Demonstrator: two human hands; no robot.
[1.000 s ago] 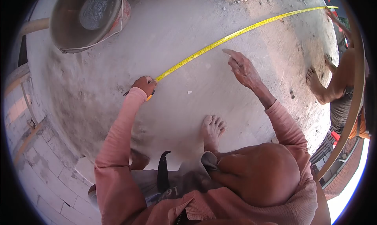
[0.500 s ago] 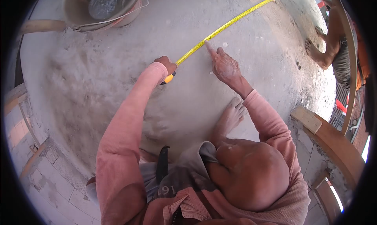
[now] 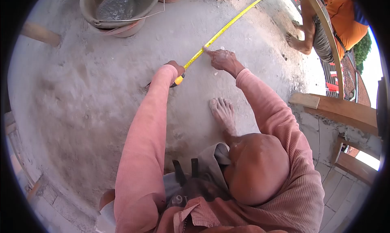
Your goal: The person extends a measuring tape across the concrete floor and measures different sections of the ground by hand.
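A yellow tape measure stretches over the grey floor, from my left hand toward a co-worker at the upper right. My left hand is closed around its black and yellow case. A thin dark object, too small to make out, pokes out left of that hand. My right hand has its index fingertip on the blade's edge, a short way from the case. Its other fingers are curled, and nothing shows in them.
A bucket with grey contents stands at the upper left, near a wooden post. The co-worker in orange is at the upper right. Wooden boards top the block wall at right. My bare foot is below my hands.
My right hand has come left and up from the open floor to touch the tape. The view has shifted, bringing more of the bucket and the co-worker into sight than half a second ago.
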